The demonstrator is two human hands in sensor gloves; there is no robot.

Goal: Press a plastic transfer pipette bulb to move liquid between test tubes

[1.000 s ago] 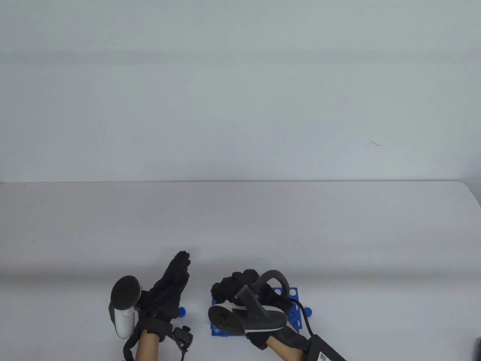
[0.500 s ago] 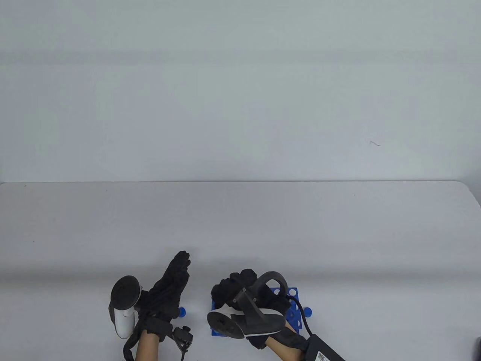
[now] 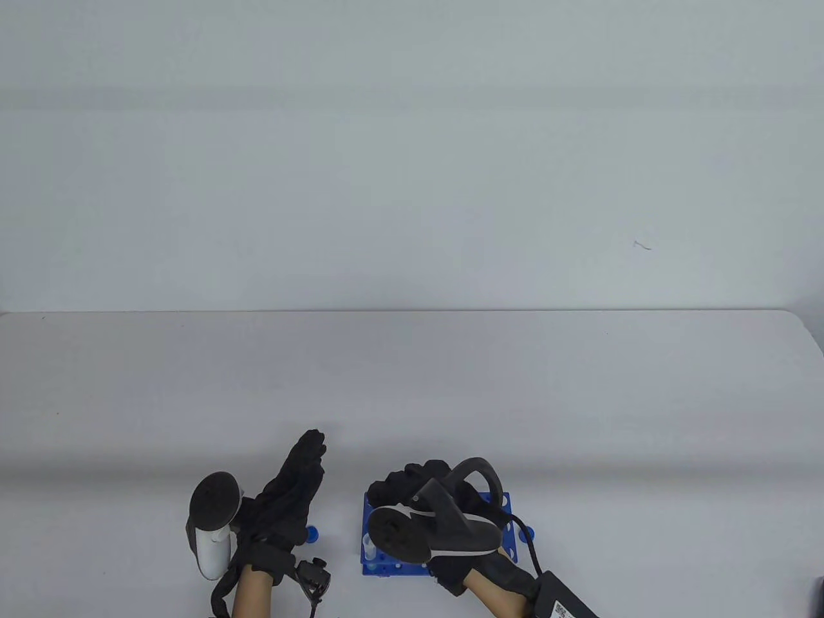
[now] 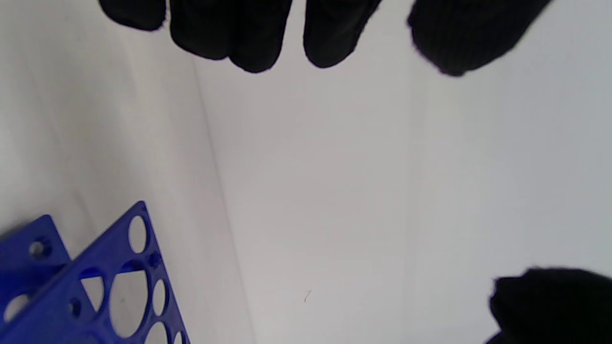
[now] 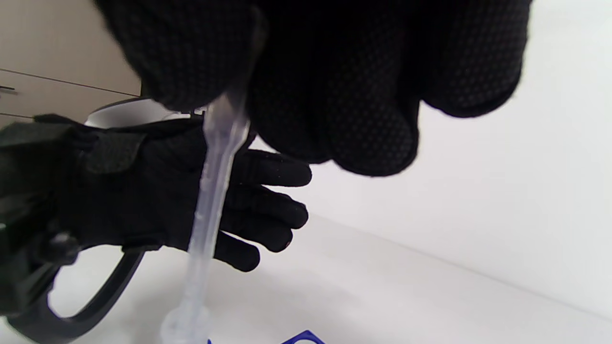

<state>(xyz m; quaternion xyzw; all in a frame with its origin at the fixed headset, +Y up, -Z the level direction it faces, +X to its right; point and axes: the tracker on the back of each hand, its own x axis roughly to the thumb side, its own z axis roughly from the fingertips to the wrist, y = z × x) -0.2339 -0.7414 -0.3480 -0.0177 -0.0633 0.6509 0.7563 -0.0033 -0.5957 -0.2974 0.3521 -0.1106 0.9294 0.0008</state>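
A blue test tube rack [image 3: 504, 555] stands at the table's front edge. My right hand [image 3: 409, 484] hovers over its left part and grips the bulb end of a clear plastic pipette [image 5: 210, 205]. The pipette's stem points down into the mouth of a clear test tube [image 5: 184, 329]. That tube shows at the rack's left edge [image 3: 370, 550]. My left hand [image 3: 302, 470] rests on its edge on the table left of the rack, fingers straight and empty. In the left wrist view its fingertips [image 4: 248, 38] hang over bare table, with the rack [image 4: 95, 286] at lower left.
Two small blue caps lie on the table, one beside my left wrist [image 3: 312, 533] and one right of the rack [image 3: 526, 533]. The white table [image 3: 412, 386] stretches back to a pale wall. A black cable [image 3: 531, 560] runs from my right wrist.
My right hand has shifted a little to the right and turned over the rack, uncovering the tube at the rack's left edge. My left hand has not moved.
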